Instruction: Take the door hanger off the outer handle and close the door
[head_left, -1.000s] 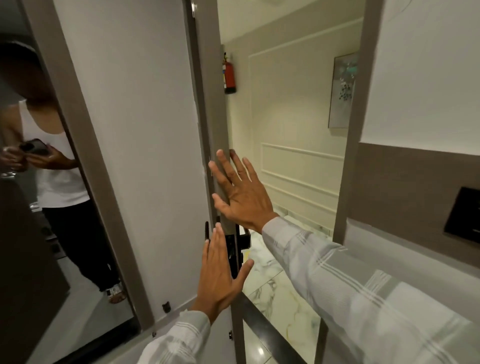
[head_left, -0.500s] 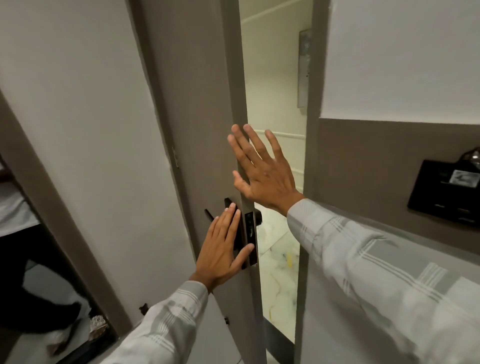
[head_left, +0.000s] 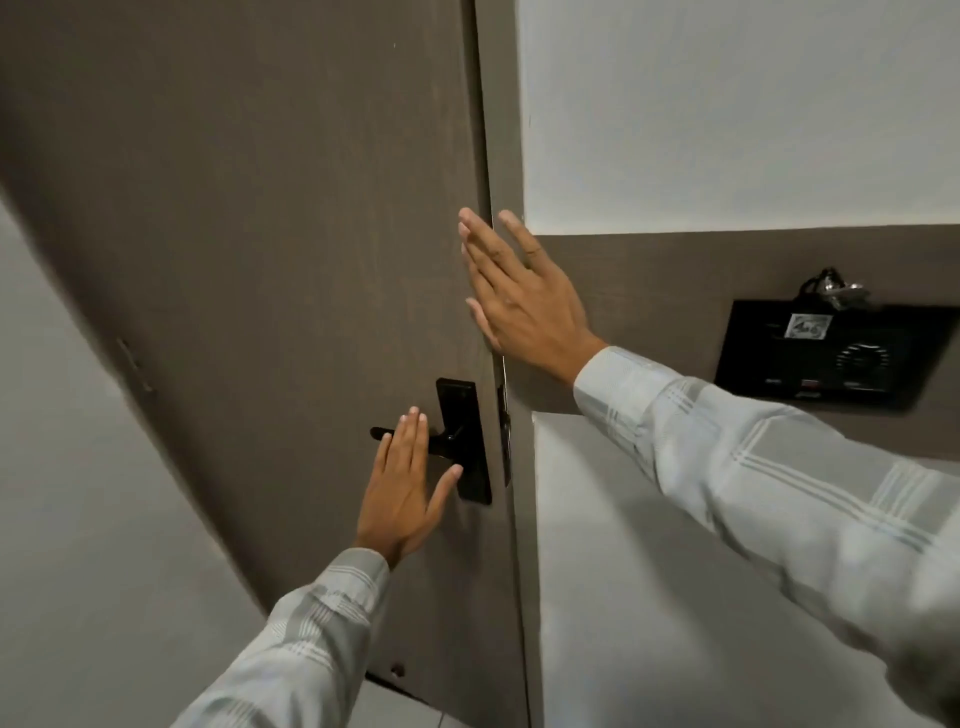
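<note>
Nearby, a black wall panel (head_left: 831, 353) — both flat-spread hands, left hand (head_left: 402, 488) and right hand (head_left: 524, 296), meet the door (head_left: 260, 234).

The left hand (head_left: 402, 493) is reaching forward from the near lower left, flat and open, its fingers (head_left: 410, 441) lying close together and pointing up and away, the thumb spreading out to the right. The right hand (head_left: 524, 296) is stretching in from the right, higher and farther off, also flat with palm facing away, fingers (head_left: 483, 244) extending up and leftward. Both forearms are wearing pale checked sleeves (head_left: 753, 452), cuffs sitting at the wrists.
</note>
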